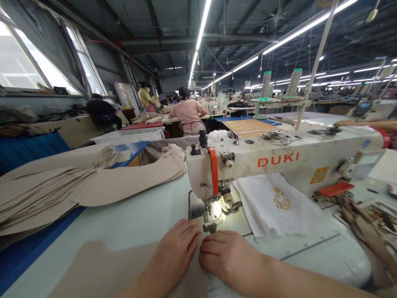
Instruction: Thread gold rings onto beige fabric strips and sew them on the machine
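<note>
A beige fabric piece (124, 265) lies flat on the table at the lower left and reaches under my hands. My left hand (173, 252) is closed with its thumb and fingers pressed together on the piece near its right edge. Almost touching it, my right hand (229, 256) is closed too, fingers curled at that same edge; its fingertips are partly hidden. Just beyond both hands stands the lit needle area (214, 209) of a white DUKI sewing machine (242, 159) with an orange lever.
Stacked beige panels (40, 198) lie at the left over a blue board (40, 244). Gold-coloured rings (281, 199) rest on a white cloth (257, 207) under the machine arm. A box of small metal parts (384, 215) sits at the right. Several people work farther back.
</note>
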Demonstrator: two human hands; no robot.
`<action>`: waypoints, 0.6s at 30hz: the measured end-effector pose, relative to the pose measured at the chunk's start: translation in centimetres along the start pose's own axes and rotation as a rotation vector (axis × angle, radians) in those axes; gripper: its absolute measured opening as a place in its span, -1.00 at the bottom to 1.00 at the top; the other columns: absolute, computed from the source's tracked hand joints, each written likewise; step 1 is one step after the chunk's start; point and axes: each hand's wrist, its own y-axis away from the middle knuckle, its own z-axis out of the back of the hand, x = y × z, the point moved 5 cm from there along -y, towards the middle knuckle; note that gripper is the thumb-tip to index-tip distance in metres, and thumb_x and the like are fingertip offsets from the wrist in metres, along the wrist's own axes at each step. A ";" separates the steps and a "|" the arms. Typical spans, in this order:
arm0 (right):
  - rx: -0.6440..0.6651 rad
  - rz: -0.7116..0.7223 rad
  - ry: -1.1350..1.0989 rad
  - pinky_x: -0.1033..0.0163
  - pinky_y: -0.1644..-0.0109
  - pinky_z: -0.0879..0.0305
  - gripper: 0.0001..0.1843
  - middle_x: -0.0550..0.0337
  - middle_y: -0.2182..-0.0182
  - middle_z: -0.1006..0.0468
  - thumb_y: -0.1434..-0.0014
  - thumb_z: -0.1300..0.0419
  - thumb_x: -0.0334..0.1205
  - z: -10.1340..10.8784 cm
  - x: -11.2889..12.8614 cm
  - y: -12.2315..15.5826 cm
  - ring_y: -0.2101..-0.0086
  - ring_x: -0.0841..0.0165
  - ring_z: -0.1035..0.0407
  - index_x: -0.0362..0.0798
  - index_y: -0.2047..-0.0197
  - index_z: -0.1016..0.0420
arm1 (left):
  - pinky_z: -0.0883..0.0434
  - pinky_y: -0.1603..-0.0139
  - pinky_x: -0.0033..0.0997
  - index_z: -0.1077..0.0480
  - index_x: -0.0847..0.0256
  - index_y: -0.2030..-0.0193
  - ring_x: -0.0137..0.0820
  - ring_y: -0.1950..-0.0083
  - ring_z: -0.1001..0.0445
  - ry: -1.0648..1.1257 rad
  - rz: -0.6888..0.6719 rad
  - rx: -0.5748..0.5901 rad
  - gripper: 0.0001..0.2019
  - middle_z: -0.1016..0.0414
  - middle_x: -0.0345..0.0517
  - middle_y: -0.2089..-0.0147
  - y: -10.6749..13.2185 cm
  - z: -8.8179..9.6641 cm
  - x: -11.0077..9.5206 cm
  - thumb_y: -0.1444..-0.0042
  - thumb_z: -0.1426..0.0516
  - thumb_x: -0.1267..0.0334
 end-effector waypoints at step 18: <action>-0.049 -0.016 -0.032 0.26 0.07 -0.27 -0.85 0.18 0.28 -0.51 -0.32 -0.09 -0.31 0.2 0.0 0.0 0.23 0.34 -0.33 -0.11 0.30 -0.42 | -0.45 0.24 -0.35 -0.35 0.21 0.31 -0.34 0.28 -0.45 0.004 -0.030 -0.044 -0.80 -0.48 -0.14 0.34 -0.3 0.1 -0.2 -0.27 0.04 0.46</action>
